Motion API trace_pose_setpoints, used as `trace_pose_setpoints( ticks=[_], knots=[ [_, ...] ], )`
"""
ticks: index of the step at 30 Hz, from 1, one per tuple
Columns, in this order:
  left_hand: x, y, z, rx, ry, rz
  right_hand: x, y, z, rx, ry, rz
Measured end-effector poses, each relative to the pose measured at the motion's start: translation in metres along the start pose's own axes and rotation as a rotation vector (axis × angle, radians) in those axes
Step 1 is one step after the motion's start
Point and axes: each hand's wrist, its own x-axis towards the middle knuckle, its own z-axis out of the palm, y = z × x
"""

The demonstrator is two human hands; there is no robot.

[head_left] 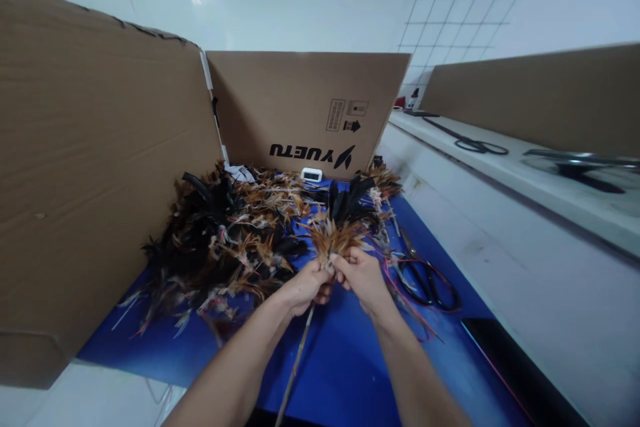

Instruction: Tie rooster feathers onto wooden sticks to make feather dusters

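Both hands meet over the blue surface at a feather duster, its brown feathers [335, 237] fanning away from me and its thin stick [299, 357] running back toward me. My left hand [311, 285] is closed around the stick where the feathers begin. My right hand [361, 273] is closed too, thumb and fingers pinching the base of the feathers. Long black feathers [350, 200] show just beyond; I cannot tell whether they belong to the duster. To the left lies a big heap of brown and black feather bundles [255, 233], some bound with pinkish thread.
Black-handled scissors [430, 283] and pink string [407, 307] lie to the right. A small white digital display [311, 175] stands at the back. Cardboard panels [300, 107] wall the back and left. More scissors [480, 145] rest on a white ledge at right, above a black flat object [520, 373].
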Motion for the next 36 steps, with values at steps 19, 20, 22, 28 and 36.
trace_pose_setpoints(
  ticks=[19, 20, 22, 28, 36],
  knots=[
    [0.002, -0.003, 0.000, -0.071, 0.001, -0.015, 0.000, -0.003, 0.001, 0.063, 0.003, 0.012],
    [0.002, -0.003, 0.000, -0.072, 0.004, -0.013, 0.000, -0.003, 0.001, 0.065, 0.007, 0.010],
    [0.002, -0.003, 0.000, -0.082, 0.009, -0.013, -0.001, -0.003, 0.000, 0.062, 0.005, 0.001],
    [0.003, -0.001, -0.006, -0.207, 0.007, -0.031, 0.000, -0.001, -0.020, 0.026, 0.073, -0.084],
    [0.000, 0.008, -0.018, -0.270, -0.015, 0.020, 0.010, 0.010, -0.040, -0.260, 0.085, -0.316]
  ],
)
